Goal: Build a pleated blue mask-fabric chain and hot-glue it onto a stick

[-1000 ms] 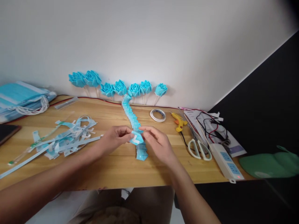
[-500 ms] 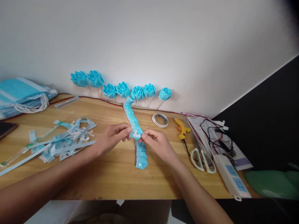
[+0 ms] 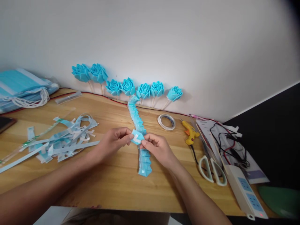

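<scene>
Both of my hands pinch a small folded blue piece (image 3: pixel 136 137) with a white strip on it, just above the wooden table (image 3: pixel 112 175). My left hand (image 3: pixel 112 141) grips its left side with thumb and fingers closed. My right hand (image 3: pixel 157 148) pinches its right side. Under the piece runs a long chain of folded blue pieces (image 3: pixel 138 125), lying from the wall down to the table's middle.
Several blue fabric roses on sticks (image 3: pixel 127 86) lean on the wall. Cut blue strips (image 3: pixel 58 140) lie at left, stacked face masks (image 3: pixel 21 90) far left. To the right are a tape roll (image 3: pixel 166 121), yellow glue gun (image 3: pixel 190 132), scissors (image 3: pixel 211 170) and power strip (image 3: pixel 246 193).
My hands have drawn closer together on the blue piece and it has turned a little between them. The camera has tilted, so everything sits slightly further right.
</scene>
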